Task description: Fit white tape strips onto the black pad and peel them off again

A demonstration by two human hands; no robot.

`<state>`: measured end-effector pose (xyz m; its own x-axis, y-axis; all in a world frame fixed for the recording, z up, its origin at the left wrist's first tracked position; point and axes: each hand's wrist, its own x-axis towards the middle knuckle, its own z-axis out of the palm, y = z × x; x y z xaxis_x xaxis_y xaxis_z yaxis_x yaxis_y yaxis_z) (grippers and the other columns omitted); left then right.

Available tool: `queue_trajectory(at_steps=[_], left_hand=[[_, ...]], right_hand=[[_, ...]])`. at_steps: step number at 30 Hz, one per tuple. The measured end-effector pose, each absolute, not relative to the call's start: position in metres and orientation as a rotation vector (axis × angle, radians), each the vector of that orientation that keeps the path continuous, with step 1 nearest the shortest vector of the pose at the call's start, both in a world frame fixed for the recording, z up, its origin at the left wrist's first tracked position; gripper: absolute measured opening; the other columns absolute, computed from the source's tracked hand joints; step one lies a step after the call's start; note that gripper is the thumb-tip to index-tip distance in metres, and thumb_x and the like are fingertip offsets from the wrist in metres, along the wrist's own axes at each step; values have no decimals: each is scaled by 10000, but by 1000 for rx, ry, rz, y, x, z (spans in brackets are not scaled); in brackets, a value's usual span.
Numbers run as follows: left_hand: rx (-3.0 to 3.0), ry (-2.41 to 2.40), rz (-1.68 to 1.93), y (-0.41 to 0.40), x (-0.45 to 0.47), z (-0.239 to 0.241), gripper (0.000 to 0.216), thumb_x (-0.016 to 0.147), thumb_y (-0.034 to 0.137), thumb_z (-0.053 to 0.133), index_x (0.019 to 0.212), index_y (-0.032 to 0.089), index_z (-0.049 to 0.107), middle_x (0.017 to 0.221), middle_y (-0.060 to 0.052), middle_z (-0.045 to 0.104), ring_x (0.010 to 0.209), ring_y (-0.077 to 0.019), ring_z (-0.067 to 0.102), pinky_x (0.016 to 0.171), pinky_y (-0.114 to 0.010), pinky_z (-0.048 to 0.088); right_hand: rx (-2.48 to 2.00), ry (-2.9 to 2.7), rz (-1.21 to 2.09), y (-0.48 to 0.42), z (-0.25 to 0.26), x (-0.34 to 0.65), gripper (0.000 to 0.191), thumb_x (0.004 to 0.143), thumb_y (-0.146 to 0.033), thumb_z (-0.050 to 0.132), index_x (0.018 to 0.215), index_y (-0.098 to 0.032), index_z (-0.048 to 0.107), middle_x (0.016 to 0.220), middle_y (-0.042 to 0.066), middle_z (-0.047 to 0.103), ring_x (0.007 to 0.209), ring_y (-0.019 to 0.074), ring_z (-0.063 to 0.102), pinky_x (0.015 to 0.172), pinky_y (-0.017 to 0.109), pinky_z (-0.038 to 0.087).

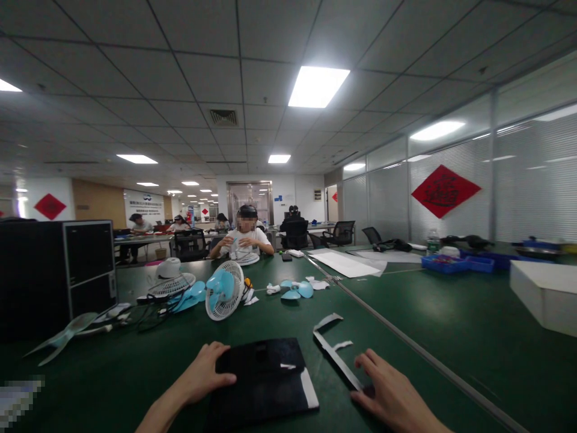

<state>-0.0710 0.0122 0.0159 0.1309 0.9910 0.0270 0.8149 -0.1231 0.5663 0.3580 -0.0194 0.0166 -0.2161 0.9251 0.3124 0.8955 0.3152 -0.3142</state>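
Observation:
A flat black panel [265,379] with a white strip on its right edge lies on the green table [428,325] in front of me. My left hand [205,370] rests on the panel's left edge, thumb on top and fingers curled over the rim. My right hand [387,388] lies flat on the table, fingers stretched out, its fingertips touching the near end of a long thin grey strip [336,355]. A bent white strip [327,320] lies just beyond it.
A small blue-bladed fan [223,291], white fan parts [171,278] and loose blue blades [293,290] lie further off. A black computer case [56,273] stands at left, a white box [545,294] at right. A person [246,237] sits across the table; others work behind.

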Motion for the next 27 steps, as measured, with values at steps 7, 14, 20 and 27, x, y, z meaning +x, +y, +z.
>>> queue_trajectory(at_steps=[7, 14, 20, 27], left_hand=[[2051, 1740, 534, 10, -68, 21, 847, 610, 625, 637, 1304, 159, 499, 1347, -118, 466, 1262, -314, 375, 1066, -385, 301], [2040, 1748, 527, 12, -73, 20, 853, 604, 635, 638, 1299, 160, 497, 1345, -115, 465, 1248, -310, 385, 1040, -370, 324], [2060, 1728, 565, 19, -80, 10, 840, 611, 633, 636, 1302, 176, 498, 1351, -107, 468, 1254, -318, 379, 1056, -398, 297], [2065, 1707, 588, 17, -80, 12, 873, 597, 636, 655, 1308, 155, 499, 1342, -128, 466, 1224, -309, 415, 1039, -384, 334]], right_hand=[[-1617, -2192, 86, -16, 13, 355, 163, 798, -308, 504, 895, -212, 593, 929, 65, 619, 805, 197, 601, 719, 294, 439], [-1657, -2182, 19, -15, 11, 359, 135, 805, -234, 450, 824, -202, 579, 891, 71, 630, 774, 194, 605, 691, 288, 435], [-1693, -2085, -35, -13, 15, 368, 140, 780, -189, 428, 760, -217, 564, 835, 63, 642, 748, 202, 617, 665, 295, 445], [-1515, -1712, -78, -3, 30, 390, 246, 803, -340, 412, 880, -205, 603, 896, 96, 653, 768, 241, 628, 713, 364, 483]])
